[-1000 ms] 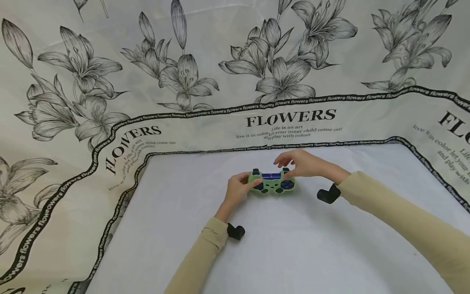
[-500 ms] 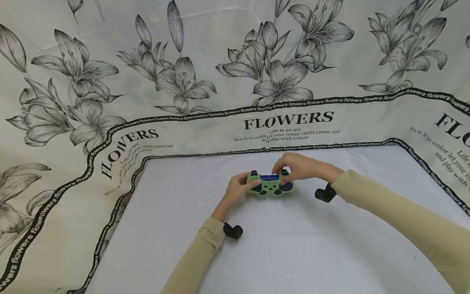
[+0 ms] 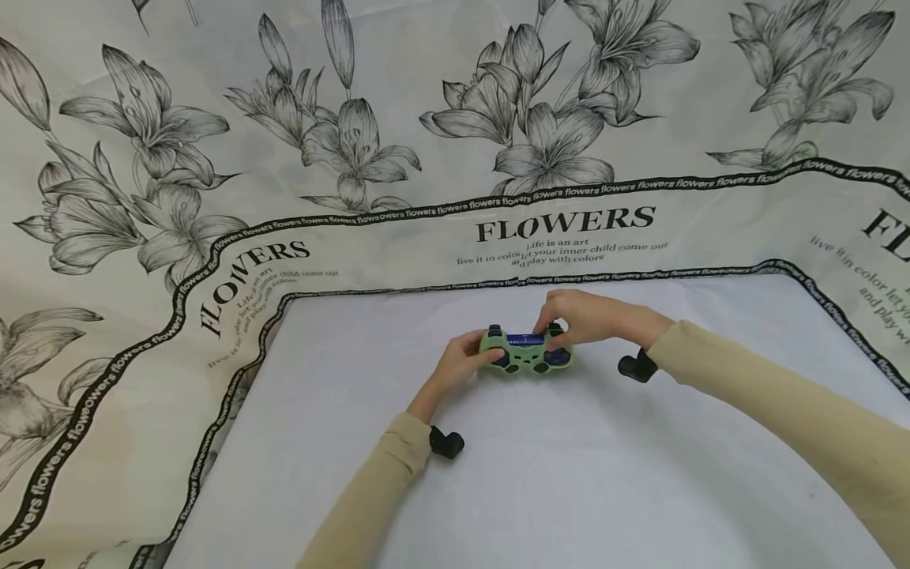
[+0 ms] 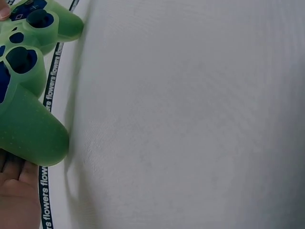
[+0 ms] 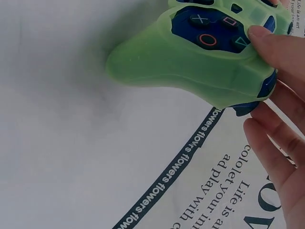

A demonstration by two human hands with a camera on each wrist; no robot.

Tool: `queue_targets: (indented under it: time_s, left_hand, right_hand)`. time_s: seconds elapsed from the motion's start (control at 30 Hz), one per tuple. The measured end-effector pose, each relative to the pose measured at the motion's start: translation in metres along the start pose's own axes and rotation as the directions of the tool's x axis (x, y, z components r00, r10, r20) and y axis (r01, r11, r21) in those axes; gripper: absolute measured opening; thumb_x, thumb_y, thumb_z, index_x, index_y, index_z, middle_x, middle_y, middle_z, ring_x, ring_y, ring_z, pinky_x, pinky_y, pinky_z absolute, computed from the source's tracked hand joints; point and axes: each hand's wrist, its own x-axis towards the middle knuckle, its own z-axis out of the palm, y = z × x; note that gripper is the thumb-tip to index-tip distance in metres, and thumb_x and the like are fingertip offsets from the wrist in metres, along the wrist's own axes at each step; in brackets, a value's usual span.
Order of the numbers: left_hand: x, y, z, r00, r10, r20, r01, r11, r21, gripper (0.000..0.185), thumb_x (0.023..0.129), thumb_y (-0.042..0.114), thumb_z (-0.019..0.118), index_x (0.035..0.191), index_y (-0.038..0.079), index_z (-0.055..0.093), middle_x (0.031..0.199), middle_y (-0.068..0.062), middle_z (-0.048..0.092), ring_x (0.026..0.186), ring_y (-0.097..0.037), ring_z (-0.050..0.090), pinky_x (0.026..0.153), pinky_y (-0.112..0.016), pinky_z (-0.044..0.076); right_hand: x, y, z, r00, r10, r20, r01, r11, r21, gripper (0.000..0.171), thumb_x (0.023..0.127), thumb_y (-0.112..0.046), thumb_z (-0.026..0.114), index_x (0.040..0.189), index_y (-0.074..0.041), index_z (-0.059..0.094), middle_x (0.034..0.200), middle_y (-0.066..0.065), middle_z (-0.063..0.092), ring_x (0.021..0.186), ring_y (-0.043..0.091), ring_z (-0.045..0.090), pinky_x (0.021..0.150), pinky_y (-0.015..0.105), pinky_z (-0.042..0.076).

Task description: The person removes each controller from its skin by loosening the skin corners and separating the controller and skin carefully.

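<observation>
A blue game controller [image 3: 528,359] in a light green silicone sleeve is held above the white cloth, its button face toward the head camera. My left hand [image 3: 455,365] grips its left end, thumb on the front and fingers behind. On the right end, my right hand [image 3: 586,316] pinches the upper part between thumb and fingers. The right wrist view shows that thumb [image 5: 271,45] on the face beside the triangle button, with fingers near the dark shoulder buttons. In the left wrist view the sleeved grip [image 4: 35,126] hides part of the left hand [image 4: 19,198].
White cloth [image 3: 540,474] covers the surface below. A pale curtain [image 3: 398,253] with lily drawings and "FLOWERS" lettering rises at the back and on both sides. Black camera mounts [image 3: 446,442] sit at the wrists.
My right hand, earlier raised with fingers spread over the controller's upper right, has closed its fingers onto that corner. The left hand keeps its hold and the controller stays about where it was.
</observation>
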Motion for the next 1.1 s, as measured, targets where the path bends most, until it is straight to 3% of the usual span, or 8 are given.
queue_targets:
  time_s: [0.53,0.83,0.97,1.1]
  left_hand:
    - [0.001,0.01,-0.001,0.997,-0.065,-0.051,0.067,0.997,0.033,0.046,0.091,0.025,0.067,0.132,0.006,0.057,0.123,-0.013,0.066,0.115,-0.022,0.062,0.096,-0.031,0.051]
    - [0.003,0.007,0.001,0.994,-0.069,-0.082,0.073,0.996,0.048,0.046,0.092,0.026,0.065,0.132,0.005,0.057,0.122,-0.013,0.066,0.115,-0.023,0.062,0.099,-0.033,0.05]
    - [0.002,0.007,0.001,0.996,-0.066,-0.067,0.069,0.997,0.038,0.045,0.092,0.025,0.065,0.132,0.005,0.058,0.122,-0.014,0.066,0.113,-0.023,0.062,0.096,-0.032,0.051]
    - [0.0,0.008,0.0,0.998,-0.058,-0.01,0.058,0.998,0.021,0.045,0.092,0.021,0.066,0.133,0.005,0.055,0.123,-0.015,0.064,0.113,-0.024,0.062,0.094,-0.031,0.051]
  right_hand:
    - [0.002,-0.001,-0.006,1.0,-0.015,-0.009,0.014,0.995,-0.103,0.015,0.079,-0.02,0.079,0.093,-0.016,0.077,0.091,-0.003,0.062,0.083,0.009,0.056,0.076,0.031,0.053]
    - [0.01,-0.002,-0.01,0.996,-0.081,0.032,0.086,0.968,-0.236,0.01,0.078,-0.023,0.079,0.085,-0.021,0.071,0.086,-0.007,0.061,0.079,0.011,0.052,0.065,0.028,0.047]
    - [0.015,-0.002,-0.008,0.992,-0.104,0.068,0.118,0.958,-0.26,0.012,0.079,-0.023,0.079,0.08,-0.023,0.066,0.082,-0.009,0.06,0.077,0.009,0.047,0.063,0.026,0.045]
    - [0.02,-0.001,-0.006,0.987,-0.092,0.131,0.122,0.963,-0.239,0.018,0.08,-0.019,0.077,0.074,-0.024,0.06,0.079,-0.009,0.054,0.072,0.006,0.04,0.063,0.024,0.041]
